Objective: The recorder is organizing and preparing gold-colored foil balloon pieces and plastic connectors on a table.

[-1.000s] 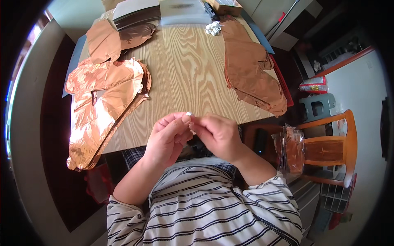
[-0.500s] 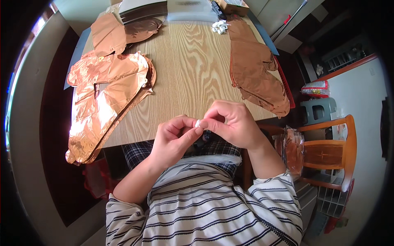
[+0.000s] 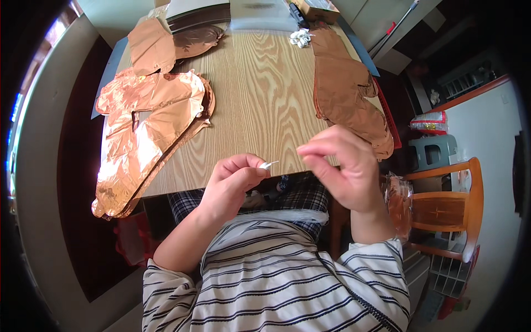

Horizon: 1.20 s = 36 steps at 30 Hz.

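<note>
White small piece (image 3: 266, 165), thin tip (image 3: 275, 161) protruding: clamped in left grip (image 3: 229, 182), by the desk's (image 3: 257, 105) near edge. Right grip (image 3: 349, 169): near; whether closed, cannot be told. Step, seemingly: teasing out the tip; next likely calls for a fine pinch. Outward: copper foil sheets (image 3: 149, 130); white bundle (image 3: 300, 38).

The person's left forearm (image 3: 185, 240) is angling forward and inward, and the left hand (image 3: 229, 180) is following its line with the wrist bending little. Its thumb (image 3: 251, 176) and index finger are pinching firmly, while the other 3 fingers are curling toward the palm. The right forearm (image 3: 369, 226) is standing more steeply, and the right hand (image 3: 344, 170) is tilting inward, hovering apart from the left hand. Its thumb and index finger are curving toward each other, their 2 tips nearly meeting; any contact is staying unclear.
</note>
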Motion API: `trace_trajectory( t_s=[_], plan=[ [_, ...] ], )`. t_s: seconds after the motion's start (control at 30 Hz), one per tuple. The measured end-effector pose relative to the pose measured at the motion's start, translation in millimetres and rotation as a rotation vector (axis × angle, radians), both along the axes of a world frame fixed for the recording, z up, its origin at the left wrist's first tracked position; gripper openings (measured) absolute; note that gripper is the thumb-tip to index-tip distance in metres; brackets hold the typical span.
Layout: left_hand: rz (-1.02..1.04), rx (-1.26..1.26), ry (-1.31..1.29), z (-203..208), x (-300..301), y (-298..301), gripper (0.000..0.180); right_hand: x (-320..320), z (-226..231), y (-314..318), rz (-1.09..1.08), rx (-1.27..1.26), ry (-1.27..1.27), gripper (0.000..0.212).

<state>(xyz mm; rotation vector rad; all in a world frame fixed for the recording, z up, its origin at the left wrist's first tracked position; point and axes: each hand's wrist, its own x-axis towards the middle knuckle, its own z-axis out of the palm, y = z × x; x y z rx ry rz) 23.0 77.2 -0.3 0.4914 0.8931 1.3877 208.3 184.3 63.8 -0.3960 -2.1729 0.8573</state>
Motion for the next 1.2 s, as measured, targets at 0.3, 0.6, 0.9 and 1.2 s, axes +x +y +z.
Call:
trace_trajectory(
  t_s=[0.3, 0.6, 0.9, 1.2],
  plan=[
    [-0.114, 0.087, 0.08, 4, -2, -5, 0.008, -15, -27, 2, 0.288, -0.126, -0.072, 0.018],
    [-0.115, 0.118, 0.082, -1, -12, -3, 0.009, -6, 7, 4, 0.04, -0.04, -0.102, 0.016],
    [-0.193, 0.124, 0.248, 8, -8, -4, 0.013, -18, -9, 6, 0.314, -0.114, -0.125, 0.019],
    [-0.341, 0.063, 0.225, 6, -12, -5, 0.015, -11, -12, 3, 0.352, -0.257, -0.252, 0.022]
  ],
)
